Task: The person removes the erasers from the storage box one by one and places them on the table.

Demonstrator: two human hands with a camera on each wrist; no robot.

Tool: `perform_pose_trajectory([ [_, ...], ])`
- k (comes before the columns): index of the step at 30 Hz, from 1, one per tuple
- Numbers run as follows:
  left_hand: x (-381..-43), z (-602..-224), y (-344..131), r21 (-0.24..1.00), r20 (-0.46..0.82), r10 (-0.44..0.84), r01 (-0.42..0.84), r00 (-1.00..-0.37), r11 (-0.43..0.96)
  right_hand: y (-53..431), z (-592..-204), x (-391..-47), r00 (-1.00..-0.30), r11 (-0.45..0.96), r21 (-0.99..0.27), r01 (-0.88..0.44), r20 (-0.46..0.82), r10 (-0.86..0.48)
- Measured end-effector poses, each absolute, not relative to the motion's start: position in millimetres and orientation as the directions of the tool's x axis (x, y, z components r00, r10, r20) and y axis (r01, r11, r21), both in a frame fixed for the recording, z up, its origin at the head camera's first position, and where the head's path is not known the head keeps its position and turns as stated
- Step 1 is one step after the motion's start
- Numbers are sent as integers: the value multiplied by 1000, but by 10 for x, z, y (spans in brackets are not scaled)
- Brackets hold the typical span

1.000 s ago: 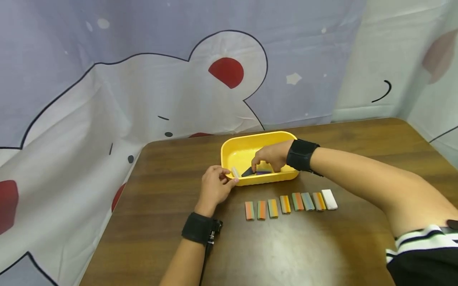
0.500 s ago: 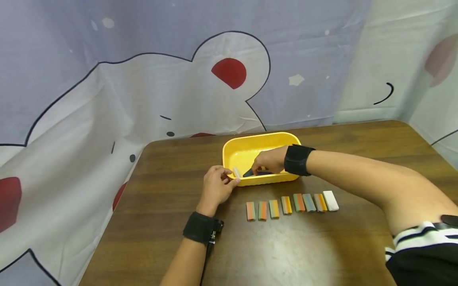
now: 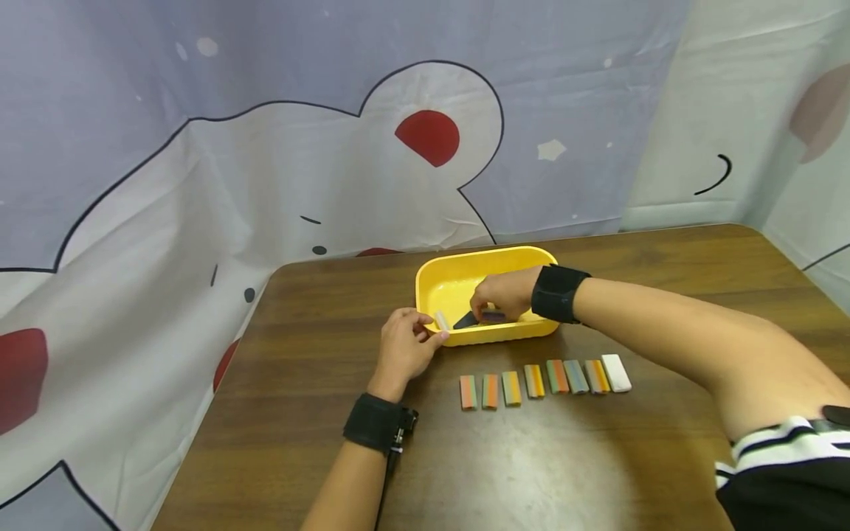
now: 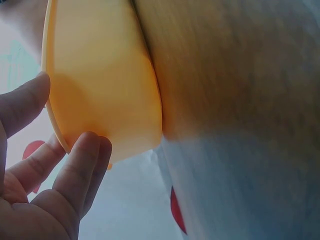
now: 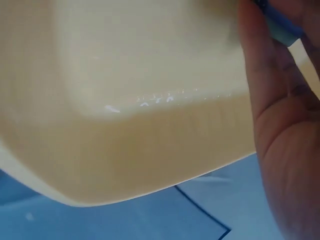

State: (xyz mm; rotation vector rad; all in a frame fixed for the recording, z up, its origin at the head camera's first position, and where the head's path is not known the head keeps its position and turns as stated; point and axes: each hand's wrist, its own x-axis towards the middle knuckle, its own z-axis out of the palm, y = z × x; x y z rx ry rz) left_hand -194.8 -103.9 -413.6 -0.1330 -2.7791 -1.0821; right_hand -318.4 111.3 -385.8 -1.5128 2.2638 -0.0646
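The right hand (image 3: pixel 506 292) is dipping into the yellow tub (image 3: pixel 501 336) at the centre of the frame, its fingers bending downward; in the right wrist view they are pinching a blue block (image 5: pixel 283 26), mostly hidden. The left hand (image 3: pixel 406 345) is loosely gripping the tub's lower left corner, thumb and fingers curving about the rim.

The blue block is probably weighing little and staying stiff, so holding it across its long sides should be suiting it. The tub is looking like thin, smooth plastic, light enough to be sliding unless steadied at its rim.

Inside the tub, a dark pointed piece (image 3: pixel 466 321) is lying along the near wall, and a pale stick (image 3: pixel 441 321) is leaning in the lower left corner. Below the tub, seven striped blocks (image 3: pixel 534 381) and a white block (image 3: pixel 616 373) are forming a row on the worktop (image 3: pixel 312 354).
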Motion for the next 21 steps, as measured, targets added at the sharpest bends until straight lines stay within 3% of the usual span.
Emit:
perform_pose_trajectory([
  [11,-2018,-4138,-1023,675,167,41,145,-985,723,1434,-3615,-3146,-512,587,-332,-738,-292,-808],
  [21,-2080,-4141,-1024,689,181,68,176,-981,703,1876,-3345,-2845,-650,619,-419,-664,-86,-755],
])
